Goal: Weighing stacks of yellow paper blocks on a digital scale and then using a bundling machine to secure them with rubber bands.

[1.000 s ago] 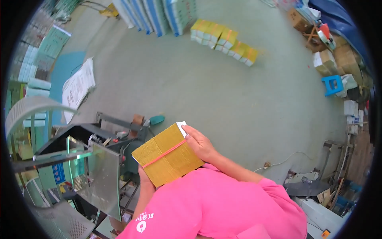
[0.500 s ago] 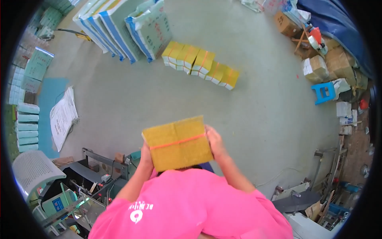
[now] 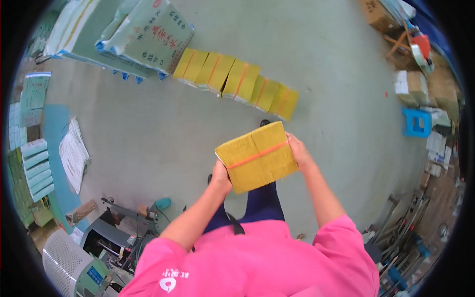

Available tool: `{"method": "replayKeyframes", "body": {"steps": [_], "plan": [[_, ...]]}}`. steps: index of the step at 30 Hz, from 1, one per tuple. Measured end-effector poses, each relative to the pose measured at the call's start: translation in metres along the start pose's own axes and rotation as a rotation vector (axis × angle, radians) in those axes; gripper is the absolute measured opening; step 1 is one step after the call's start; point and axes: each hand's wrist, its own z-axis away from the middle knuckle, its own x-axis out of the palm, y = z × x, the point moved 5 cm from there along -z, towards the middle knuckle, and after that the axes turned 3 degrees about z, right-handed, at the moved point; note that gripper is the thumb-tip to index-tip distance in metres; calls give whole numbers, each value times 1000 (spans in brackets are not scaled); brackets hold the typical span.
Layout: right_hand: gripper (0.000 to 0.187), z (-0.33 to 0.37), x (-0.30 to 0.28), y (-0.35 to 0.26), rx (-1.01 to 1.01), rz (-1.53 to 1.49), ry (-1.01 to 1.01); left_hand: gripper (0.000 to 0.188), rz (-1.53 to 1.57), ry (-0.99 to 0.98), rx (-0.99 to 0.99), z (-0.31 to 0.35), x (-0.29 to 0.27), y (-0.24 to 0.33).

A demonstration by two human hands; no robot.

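Note:
Between my two hands I carry a thick bundle of yellow paper [image 3: 260, 166], with an orange band across its middle. My left hand [image 3: 221, 177] grips its left end, and my right hand [image 3: 298, 150] is closed on its right end; some fingers are hidden behind or under it. The bundle is held tilted in front of my body, over my legs. Ahead of it on the floor, a row of similar banded yellow bundles [image 3: 241, 80] runs from the large sacks toward the right, the right ones standing lower.
Large pale green sacks [image 3: 148, 37] stand at the far left. A white sack [image 3: 73, 156] lies on the floor at left, near a machine with a perforated cover [image 3: 67, 262]. Cardboard boxes [image 3: 410, 88] and a blue stool [image 3: 417, 122] line the right side.
The held bundle has moved forward and to the right, away from my body, and my arms reach out further. The view has shifted, so my legs now show and the floor row looks nearer.

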Motion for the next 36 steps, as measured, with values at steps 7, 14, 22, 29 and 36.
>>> {"method": "replayKeyframes", "body": {"steps": [7, 14, 22, 29, 36], "plan": [[56, -211, -85, 7, 299, 249, -229, 52, 335, 150, 4, -187, 37, -56], [62, -368, -122, 42, 490, 569, -414, 49, 642, 159, 16, -336, 53, -96], [64, -496, -111, 83, 448, 596, -409, 45, 657, 151, 206, -485, 13, -79], [63, -523, -125, 99, 358, 549, -372, 48, 560, 190, 159, -497, 13, -73], [59, -538, -118, 82, -78, 648, 12, 70, 403, 464, 147, -476, -34, -57]]}}
